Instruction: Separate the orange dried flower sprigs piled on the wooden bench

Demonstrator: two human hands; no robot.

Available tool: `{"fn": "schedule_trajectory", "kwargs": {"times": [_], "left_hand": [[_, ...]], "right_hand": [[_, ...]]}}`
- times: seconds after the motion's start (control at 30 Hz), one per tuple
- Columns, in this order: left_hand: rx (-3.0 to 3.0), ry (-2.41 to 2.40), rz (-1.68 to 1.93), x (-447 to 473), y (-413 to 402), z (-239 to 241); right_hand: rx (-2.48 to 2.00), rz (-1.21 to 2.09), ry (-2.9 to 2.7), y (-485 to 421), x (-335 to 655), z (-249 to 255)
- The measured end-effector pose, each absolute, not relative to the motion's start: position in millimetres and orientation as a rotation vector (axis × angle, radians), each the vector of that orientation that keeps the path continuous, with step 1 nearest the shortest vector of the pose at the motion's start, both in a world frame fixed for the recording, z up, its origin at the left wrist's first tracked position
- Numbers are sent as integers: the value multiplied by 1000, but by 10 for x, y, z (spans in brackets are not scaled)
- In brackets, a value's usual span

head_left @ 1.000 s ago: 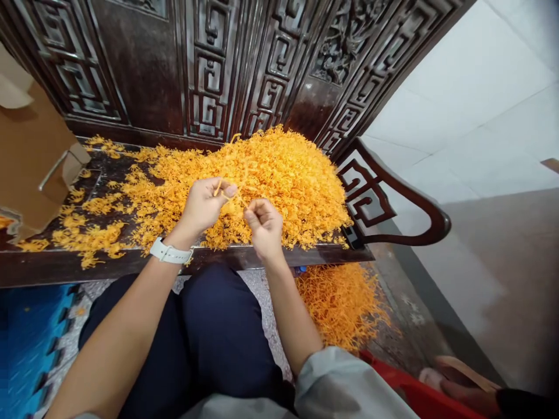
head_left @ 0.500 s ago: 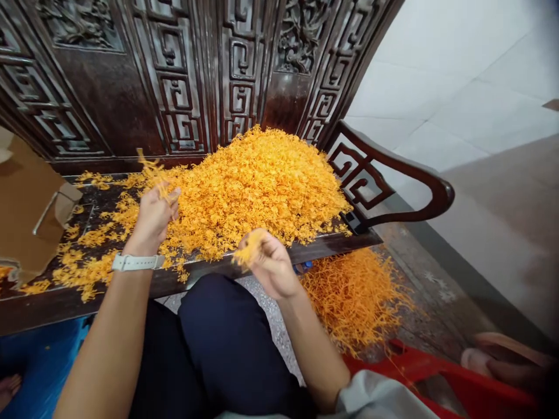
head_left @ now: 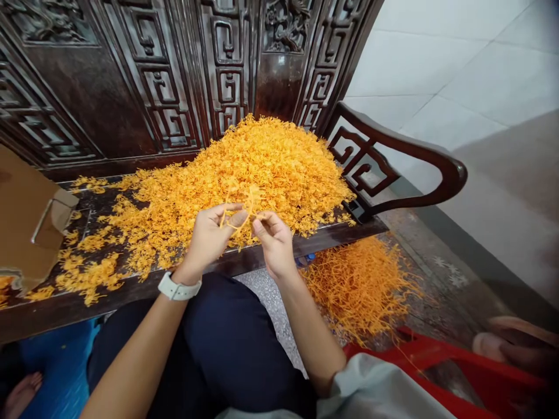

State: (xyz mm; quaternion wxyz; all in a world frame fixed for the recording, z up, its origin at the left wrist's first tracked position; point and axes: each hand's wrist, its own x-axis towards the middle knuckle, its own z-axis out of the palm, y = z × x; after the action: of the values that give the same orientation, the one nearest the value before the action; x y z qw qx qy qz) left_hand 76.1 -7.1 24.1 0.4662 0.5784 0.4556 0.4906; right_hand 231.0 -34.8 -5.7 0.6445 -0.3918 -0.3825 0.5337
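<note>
My left hand [head_left: 215,233], with a pale watch band [head_left: 179,287] at its wrist, pinches a thin branching orange plastic piece [head_left: 238,218]. Close beside it, my right hand [head_left: 275,238] has thumb and forefinger closed on the same piece, the two hands almost touching. Both are over the front edge of a dark wooden bench [head_left: 244,259]. Behind them a large heap of small orange plastic pieces [head_left: 275,169] covers much of the seat, thinning out to the left. The exact shape of the held piece is partly hidden by my fingers.
A cardboard box [head_left: 30,215] stands at the bench's left end; a curved armrest [head_left: 410,148] closes the right. On the floor lies a pile of longer orange strands [head_left: 362,288], near a red plastic stool [head_left: 437,366]. A blue surface [head_left: 56,366] and someone's bare foot [head_left: 24,391] show lower left.
My left hand has come right and down from over the heap to meet my right hand. Both now grip one orange piece; the bunch of pieces at my right fingertips no longer shows.
</note>
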Motion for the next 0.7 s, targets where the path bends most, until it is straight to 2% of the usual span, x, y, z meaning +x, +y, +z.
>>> {"fn": "schedule_trajectory", "kwargs": {"times": [0.13,0.27,0.37,0.5,0.7], "left_hand": [[1286,1175,1383,771,32,208],[893,1179,1492,523,226,287],[1003,1113,1298,376,207,383],[1182,995,1132,427,17,434],[1368,1047,1292,711,-143,319]], "right_hand": [[-934,1132,-1130,-456,2248,-158],[-737,1363,-1281,-747,2215,-178],[-814,1413,-1120,-828,2234,-187],[-941,1253,-905,-680,2257,-168],[-977,1093,-1100,-659,2100,-61]]}}
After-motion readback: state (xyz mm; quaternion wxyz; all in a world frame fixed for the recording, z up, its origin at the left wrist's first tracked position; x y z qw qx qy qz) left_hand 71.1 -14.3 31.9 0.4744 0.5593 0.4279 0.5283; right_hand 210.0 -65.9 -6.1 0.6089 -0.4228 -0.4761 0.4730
